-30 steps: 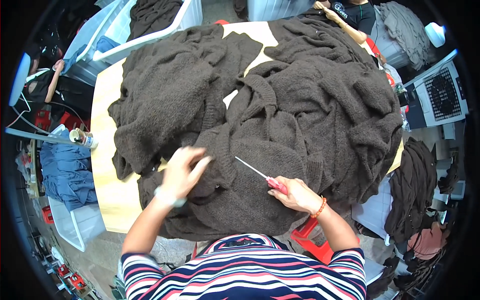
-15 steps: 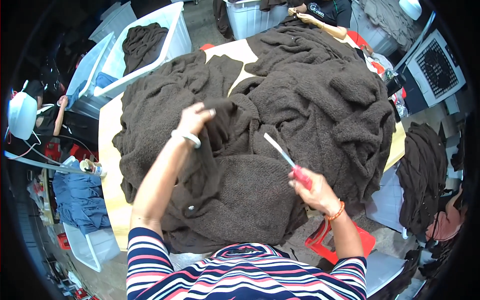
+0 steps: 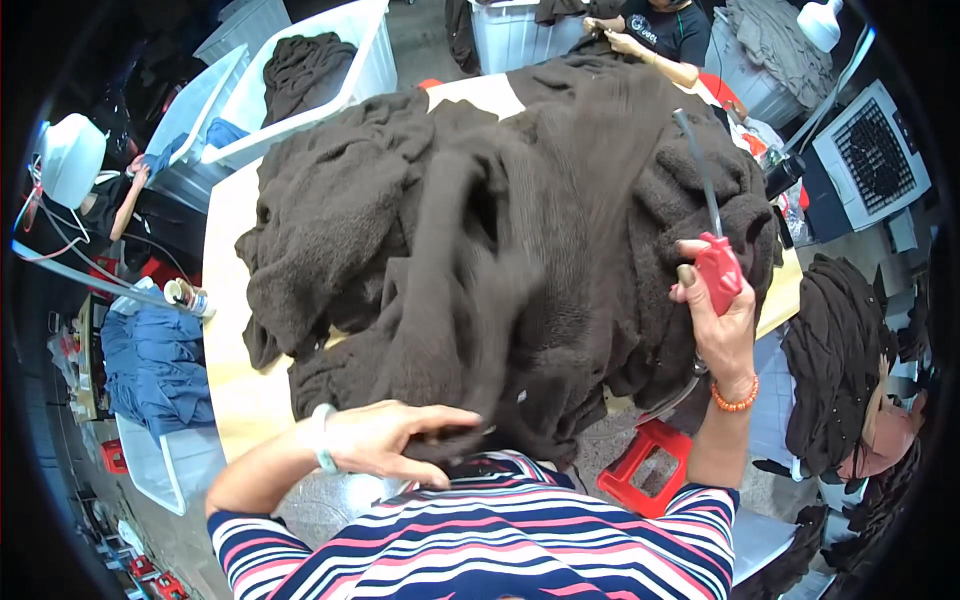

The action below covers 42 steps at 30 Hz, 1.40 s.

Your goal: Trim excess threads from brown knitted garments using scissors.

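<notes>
A dark brown knit garment (image 3: 440, 340) hangs stretched and blurred by motion over the front of the heap. My left hand (image 3: 385, 438) is at the table's near edge, close to my striped shirt, with the garment's lower edge between thumb and fingers. My right hand (image 3: 722, 330) is raised over the right side of the heap. It is closed round the red handle of a tool (image 3: 716, 275) with a long, thin metal shaft that points up and away. The tool's exact kind is unclear. Under and beside the garment lie more brown knits (image 3: 330, 220).
A pale yellow table (image 3: 235, 400) carries the heap. White bins (image 3: 375, 60) stand at the far left, and blue cloth (image 3: 155, 350) hangs at the left. A red stool (image 3: 645, 470) is below right. Across the table, a co-worker's hands (image 3: 625, 42) handle brown cloth.
My left hand has come down from mid-heap to the near edge, dragging the garment toward me. My right hand has moved right and away with the red-handled tool, its shaft now more upright.
</notes>
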Each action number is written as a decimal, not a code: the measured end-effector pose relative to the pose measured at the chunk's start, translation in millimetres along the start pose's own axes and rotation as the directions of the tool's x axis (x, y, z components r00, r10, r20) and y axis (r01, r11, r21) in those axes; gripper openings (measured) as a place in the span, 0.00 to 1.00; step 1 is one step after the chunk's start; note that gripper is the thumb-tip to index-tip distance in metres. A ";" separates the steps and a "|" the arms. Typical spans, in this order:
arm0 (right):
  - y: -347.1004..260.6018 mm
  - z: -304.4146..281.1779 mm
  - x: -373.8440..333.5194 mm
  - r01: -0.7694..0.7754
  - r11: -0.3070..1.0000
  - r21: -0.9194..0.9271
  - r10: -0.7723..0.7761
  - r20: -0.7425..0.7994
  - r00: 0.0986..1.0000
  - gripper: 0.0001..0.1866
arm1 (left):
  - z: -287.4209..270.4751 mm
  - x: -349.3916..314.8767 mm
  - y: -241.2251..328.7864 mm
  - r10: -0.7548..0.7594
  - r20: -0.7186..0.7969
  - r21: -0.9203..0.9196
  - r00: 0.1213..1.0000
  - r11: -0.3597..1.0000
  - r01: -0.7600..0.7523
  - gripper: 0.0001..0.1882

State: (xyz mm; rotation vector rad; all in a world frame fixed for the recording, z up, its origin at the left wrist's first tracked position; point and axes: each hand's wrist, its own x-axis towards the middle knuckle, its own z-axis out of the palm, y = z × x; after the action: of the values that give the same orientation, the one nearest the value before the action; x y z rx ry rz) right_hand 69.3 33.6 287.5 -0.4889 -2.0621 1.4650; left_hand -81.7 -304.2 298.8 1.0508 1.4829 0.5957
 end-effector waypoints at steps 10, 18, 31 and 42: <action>48.4 107.7 -40.7 0.035 0.929 -0.370 0.141 0.436 0.889 0.18 | 87.6 -111.6 -172.3 -0.414 -0.381 -0.659 0.827 0.749 0.071 0.10; 82.1 147.8 -55.7 -0.034 0.885 -0.464 0.288 0.488 0.824 0.17 | 127.9 -76.0 -217.3 -0.172 -0.861 -0.046 0.479 0.964 0.263 0.29; 92.1 154.0 -79.2 0.170 0.869 -0.465 0.105 0.509 0.854 0.28 | -18.6 60.9 -227.5 -0.167 -0.846 -0.281 0.506 0.946 -0.159 0.39; 51.3 107.7 -67.7 -0.198 0.964 -0.178 0.257 0.434 0.864 0.25 | -21.0 56.2 -253.2 -0.205 -0.833 -0.442 0.515 0.806 -0.394 0.25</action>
State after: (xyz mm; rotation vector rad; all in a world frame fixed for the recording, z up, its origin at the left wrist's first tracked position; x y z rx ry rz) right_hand 53.1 -68.1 197.0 -0.4890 -2.5496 1.7211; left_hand -167.7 -370.0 62.3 0.2724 1.8589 1.7519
